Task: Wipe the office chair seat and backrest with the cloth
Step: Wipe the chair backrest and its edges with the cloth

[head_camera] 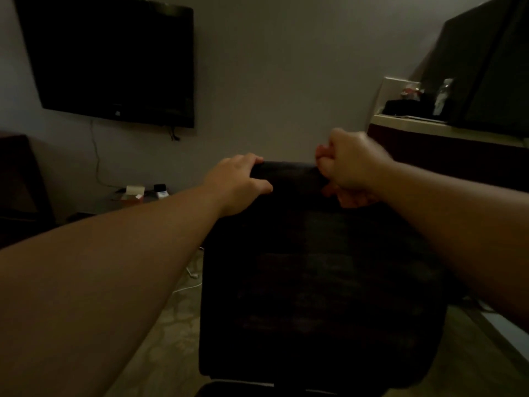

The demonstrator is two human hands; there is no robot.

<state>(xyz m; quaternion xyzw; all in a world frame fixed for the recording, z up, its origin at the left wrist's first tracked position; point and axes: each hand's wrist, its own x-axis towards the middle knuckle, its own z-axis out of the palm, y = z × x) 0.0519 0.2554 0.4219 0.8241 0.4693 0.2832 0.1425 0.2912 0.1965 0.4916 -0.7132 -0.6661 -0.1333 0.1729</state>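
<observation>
Dim room: left hand grips black mesh backrest, right hand clutches reddish cloth.

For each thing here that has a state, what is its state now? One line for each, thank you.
Left hand: grips the top edge of the backrest.
Right hand: curled round a reddish cloth at the backrest's top right.
Backrest: upright, its back toward the camera.
Wall TV: screen dark.
Seat: hidden behind the backrest.
</observation>
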